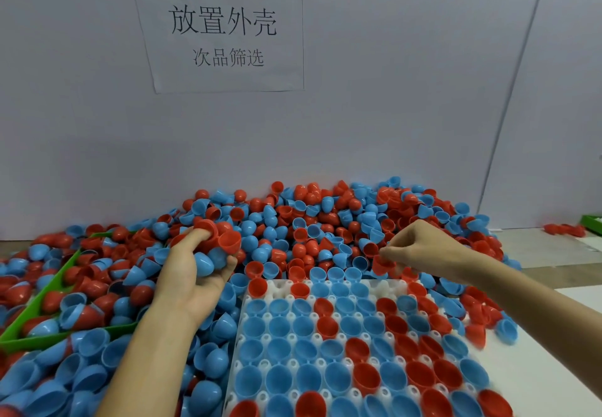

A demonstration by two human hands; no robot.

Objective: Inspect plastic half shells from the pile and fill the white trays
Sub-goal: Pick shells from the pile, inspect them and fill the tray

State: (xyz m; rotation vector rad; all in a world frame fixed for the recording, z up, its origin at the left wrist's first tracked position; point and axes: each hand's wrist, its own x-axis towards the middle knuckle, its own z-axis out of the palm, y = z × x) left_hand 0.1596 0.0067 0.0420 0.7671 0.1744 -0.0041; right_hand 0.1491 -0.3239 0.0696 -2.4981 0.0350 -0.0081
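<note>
L hand (pixel 198 266) cups several shells (pixel 224 240); R hand (pixel 420 247) pinches red shell (pixel 381 263) over tray (pixel 329 364). Recommend: check rim, seat open-side-up in empty back-row pocket.

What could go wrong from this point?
1. The left hand cups several shells at once; one could slip back into the pile uninspected.
2. Loose shells crowd the white tray's far edge and may tumble into its open pockets.
3. The right hand's red shell sits in a light fingertip grip.
</note>
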